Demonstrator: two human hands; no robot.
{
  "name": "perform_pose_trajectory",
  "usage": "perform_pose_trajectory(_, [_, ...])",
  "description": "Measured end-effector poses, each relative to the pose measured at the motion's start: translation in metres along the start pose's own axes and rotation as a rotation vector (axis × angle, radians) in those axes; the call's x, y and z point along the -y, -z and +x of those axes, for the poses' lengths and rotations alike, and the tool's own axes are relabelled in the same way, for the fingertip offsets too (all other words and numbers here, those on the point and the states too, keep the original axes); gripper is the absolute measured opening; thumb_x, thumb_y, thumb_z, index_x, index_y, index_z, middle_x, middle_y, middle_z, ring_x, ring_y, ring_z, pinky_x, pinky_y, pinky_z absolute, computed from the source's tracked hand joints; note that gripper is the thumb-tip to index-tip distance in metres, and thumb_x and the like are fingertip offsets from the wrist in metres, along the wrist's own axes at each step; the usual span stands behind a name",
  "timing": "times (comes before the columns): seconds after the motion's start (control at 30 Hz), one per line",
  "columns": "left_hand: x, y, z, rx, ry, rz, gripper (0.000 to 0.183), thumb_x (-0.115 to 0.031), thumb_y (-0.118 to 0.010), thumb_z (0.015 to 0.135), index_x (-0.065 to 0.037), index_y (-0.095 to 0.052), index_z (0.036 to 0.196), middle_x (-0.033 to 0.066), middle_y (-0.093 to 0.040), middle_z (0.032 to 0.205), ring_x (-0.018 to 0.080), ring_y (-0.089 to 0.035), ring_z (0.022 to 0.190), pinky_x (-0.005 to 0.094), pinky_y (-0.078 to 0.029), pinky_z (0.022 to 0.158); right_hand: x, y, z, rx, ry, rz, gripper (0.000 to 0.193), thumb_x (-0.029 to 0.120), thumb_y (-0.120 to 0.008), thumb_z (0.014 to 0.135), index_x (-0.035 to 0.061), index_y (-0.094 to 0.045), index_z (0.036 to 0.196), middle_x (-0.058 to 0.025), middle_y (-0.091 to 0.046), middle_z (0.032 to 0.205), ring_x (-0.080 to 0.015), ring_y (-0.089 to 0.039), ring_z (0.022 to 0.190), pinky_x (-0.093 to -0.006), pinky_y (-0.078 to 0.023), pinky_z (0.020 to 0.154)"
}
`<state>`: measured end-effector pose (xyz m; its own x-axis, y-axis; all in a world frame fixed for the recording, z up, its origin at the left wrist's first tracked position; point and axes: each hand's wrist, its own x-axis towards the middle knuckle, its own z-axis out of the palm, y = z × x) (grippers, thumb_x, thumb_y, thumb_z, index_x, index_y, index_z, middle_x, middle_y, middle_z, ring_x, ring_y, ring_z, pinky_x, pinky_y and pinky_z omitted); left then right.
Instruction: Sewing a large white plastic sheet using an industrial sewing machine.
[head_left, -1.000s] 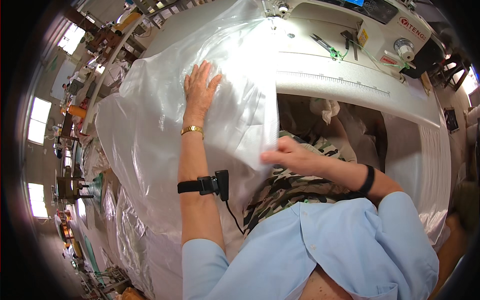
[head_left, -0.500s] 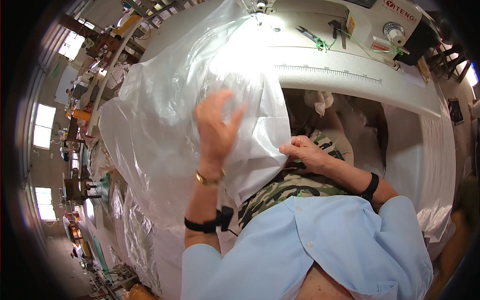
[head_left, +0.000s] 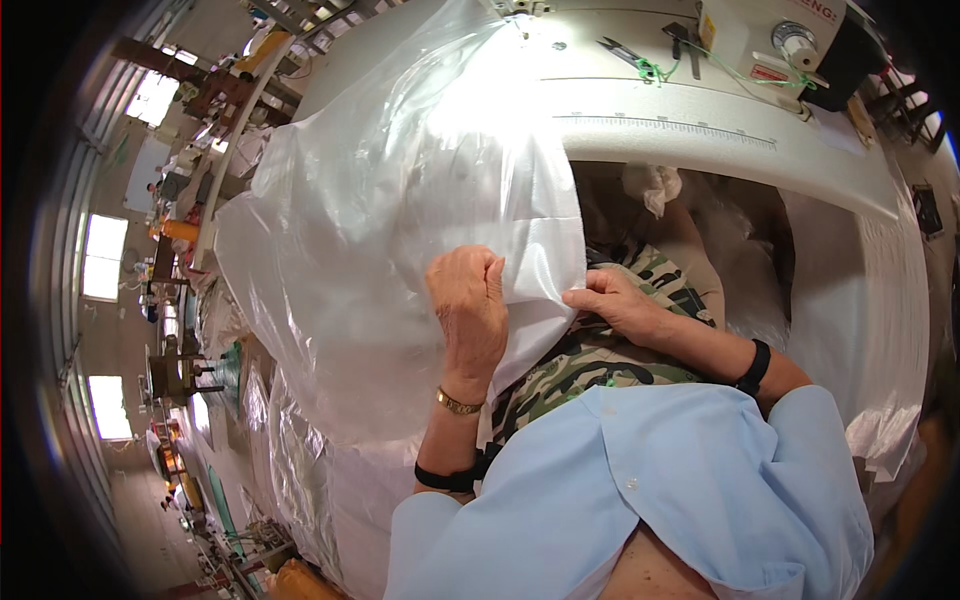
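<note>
A large sheet of white woven fabric (head_left: 550, 235) with clear plastic film (head_left: 340, 230) over it hangs from beneath the sewing machine's needle area toward my lap. My right hand (head_left: 622, 308) pinches the fabric's right edge between thumb and fingers. Left of it, my left hand (head_left: 468, 315) is closed in a loose fist over the film. Its fingertips are curled out of sight, so what they hold cannot be made out. Strong lamp light washes out the material near the needle.
Thread snips (head_left: 627, 60) with green thread and a small dark hammer-shaped tool (head_left: 680, 40) lie on the machine table (head_left: 690, 105), which bears a printed ruler. The machine head (head_left: 765, 45) stands at the upper right. Stacked white sheets (head_left: 880, 330) hang at the right.
My left hand was raised, blurred and spread; it has come down toward me and closed over the film. My right hand keeps its pinch on the fabric edge.
</note>
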<state>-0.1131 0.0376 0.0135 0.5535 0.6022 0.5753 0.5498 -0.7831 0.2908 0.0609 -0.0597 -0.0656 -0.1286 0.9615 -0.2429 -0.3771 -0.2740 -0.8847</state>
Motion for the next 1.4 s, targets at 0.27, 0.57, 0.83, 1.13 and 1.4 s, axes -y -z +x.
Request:
perform_pose_trajectory(0.27, [0.012,0.003,-0.007,0.009,0.498,-0.811,0.019,-0.014,-0.051,0.102,-0.004,-0.05,0.086,-0.0037,-0.043,0.065,0.0047,-0.038,0.058,0.0223,-0.032,0.052,0.013,-0.003,0.006,-0.379,0.318,-0.178,0.017,0.019,-0.062,0.096,0.0024,-0.057,0.096,0.0025,-0.054,0.077,-0.0038,-0.047,0.07,-0.0218,-0.043,0.065])
perform_pose_trajectory(0.57, [0.014,0.011,-0.005,0.013,0.584,-0.873,0.018,-0.018,-0.057,0.101,-0.005,-0.052,0.089,-0.0095,-0.039,0.062,0.0003,-0.031,0.055,0.02,-0.025,0.048,0.073,-0.053,0.011,-0.252,0.328,-0.05,0.025,0.021,-0.064,0.095,-0.0012,-0.058,0.104,-0.0035,-0.061,0.086,-0.0067,-0.058,0.071,-0.0215,-0.045,0.059])
perform_pose_trajectory(0.83, [0.014,0.015,-0.007,0.018,0.529,-0.835,0.014,-0.014,-0.067,0.094,-0.003,-0.058,0.096,-0.0052,-0.053,0.063,0.0018,-0.042,0.056,0.0209,-0.033,0.051,0.047,-0.061,0.028,0.035,0.062,0.144,0.018,0.024,-0.067,0.093,0.0074,-0.062,0.088,0.0,-0.064,0.077,-0.0061,-0.056,0.062,-0.0199,-0.044,0.057])
perform_pose_trajectory(1.13, [0.003,0.017,0.001,0.001,0.226,-0.6,0.014,-0.013,-0.073,0.087,0.0,-0.071,0.094,0.0039,-0.065,0.08,0.0086,-0.054,0.067,0.0237,-0.043,0.06,0.053,-0.068,0.007,-0.045,0.277,-0.05,0.016,0.017,-0.058,0.095,0.003,-0.061,0.088,0.0009,-0.059,0.071,-0.0052,-0.055,0.063,-0.0207,-0.045,0.054])
perform_pose_trajectory(1.4, [0.011,0.015,0.003,0.266,0.645,-1.035,0.014,-0.013,-0.069,0.091,0.001,-0.071,0.09,-0.0011,-0.066,0.078,0.0038,-0.055,0.068,0.02,-0.043,0.059,0.061,-0.058,0.001,0.013,0.341,-0.494,0.022,0.01,-0.059,0.091,0.0015,-0.065,0.11,-0.0063,-0.063,0.073,-0.0116,-0.059,0.064,-0.0304,-0.05,0.06])
